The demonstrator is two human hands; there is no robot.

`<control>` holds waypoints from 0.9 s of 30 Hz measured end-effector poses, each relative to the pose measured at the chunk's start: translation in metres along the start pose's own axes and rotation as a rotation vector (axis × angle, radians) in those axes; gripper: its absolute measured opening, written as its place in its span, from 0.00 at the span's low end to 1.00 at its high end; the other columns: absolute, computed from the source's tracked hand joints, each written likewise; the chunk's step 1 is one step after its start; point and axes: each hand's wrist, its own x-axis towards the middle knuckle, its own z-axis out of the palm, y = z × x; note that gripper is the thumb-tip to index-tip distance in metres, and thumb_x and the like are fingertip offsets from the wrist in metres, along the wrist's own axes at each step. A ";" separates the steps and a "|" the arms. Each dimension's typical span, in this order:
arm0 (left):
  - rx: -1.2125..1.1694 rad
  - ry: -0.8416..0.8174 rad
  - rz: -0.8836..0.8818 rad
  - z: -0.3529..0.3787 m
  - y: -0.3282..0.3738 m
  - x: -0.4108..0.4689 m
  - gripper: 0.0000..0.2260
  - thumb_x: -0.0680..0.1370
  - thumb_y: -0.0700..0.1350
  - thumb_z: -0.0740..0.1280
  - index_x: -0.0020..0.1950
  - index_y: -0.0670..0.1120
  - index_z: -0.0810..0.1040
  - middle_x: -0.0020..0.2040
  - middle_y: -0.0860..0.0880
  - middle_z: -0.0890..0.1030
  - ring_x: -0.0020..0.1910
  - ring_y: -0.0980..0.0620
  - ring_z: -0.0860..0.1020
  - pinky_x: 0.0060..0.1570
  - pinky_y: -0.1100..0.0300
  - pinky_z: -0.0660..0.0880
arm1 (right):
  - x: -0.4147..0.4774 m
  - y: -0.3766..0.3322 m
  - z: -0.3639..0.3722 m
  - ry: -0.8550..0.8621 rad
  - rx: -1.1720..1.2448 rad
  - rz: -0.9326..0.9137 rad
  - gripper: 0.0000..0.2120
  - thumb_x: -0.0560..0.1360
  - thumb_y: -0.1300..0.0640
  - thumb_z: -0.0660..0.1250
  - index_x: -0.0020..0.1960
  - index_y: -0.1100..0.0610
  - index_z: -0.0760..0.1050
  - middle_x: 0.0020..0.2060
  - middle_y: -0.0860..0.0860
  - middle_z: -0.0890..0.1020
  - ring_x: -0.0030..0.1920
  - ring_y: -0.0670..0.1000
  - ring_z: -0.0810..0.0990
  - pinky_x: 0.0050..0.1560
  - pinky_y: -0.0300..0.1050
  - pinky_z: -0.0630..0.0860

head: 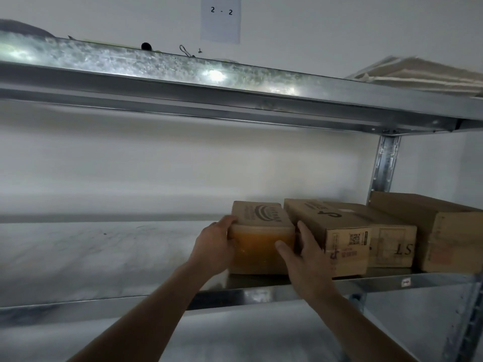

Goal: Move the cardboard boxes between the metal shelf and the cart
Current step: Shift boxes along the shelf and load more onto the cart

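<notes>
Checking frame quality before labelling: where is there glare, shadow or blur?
Head view: bright glare patches on the galvanised upper shelf beam; the space under it is dim; the leftmost brown cardboard box, between both hands, looks soft, its front glowing orange; wide-angle bending tilts the beam.

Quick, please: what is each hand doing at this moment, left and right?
Left hand: closed on the left side of the leftmost box.
Right hand: closed on the same box's right side.

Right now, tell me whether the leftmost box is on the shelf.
On: the leftmost box sits flat on the shelf, both hands gripping it.
</notes>
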 end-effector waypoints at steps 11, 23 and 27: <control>-0.440 0.151 -0.342 -0.004 -0.009 0.001 0.17 0.79 0.60 0.62 0.59 0.49 0.73 0.50 0.48 0.80 0.48 0.46 0.79 0.52 0.44 0.80 | -0.001 -0.007 0.021 0.127 0.407 0.204 0.10 0.79 0.42 0.62 0.54 0.46 0.77 0.55 0.43 0.75 0.53 0.44 0.74 0.53 0.50 0.72; -0.615 0.241 -0.253 -0.003 0.015 -0.078 0.14 0.75 0.55 0.67 0.56 0.51 0.73 0.50 0.50 0.79 0.48 0.47 0.79 0.49 0.41 0.80 | -0.053 -0.027 0.005 0.158 0.604 0.174 0.06 0.79 0.49 0.65 0.56 0.44 0.72 0.55 0.42 0.73 0.52 0.44 0.75 0.43 0.42 0.73; -0.616 0.287 -0.175 0.001 0.027 -0.112 0.15 0.71 0.55 0.66 0.54 0.50 0.74 0.52 0.51 0.80 0.47 0.49 0.79 0.45 0.47 0.80 | -0.078 -0.026 -0.015 0.095 0.676 0.168 0.08 0.78 0.58 0.66 0.56 0.55 0.71 0.53 0.47 0.79 0.53 0.49 0.79 0.43 0.38 0.75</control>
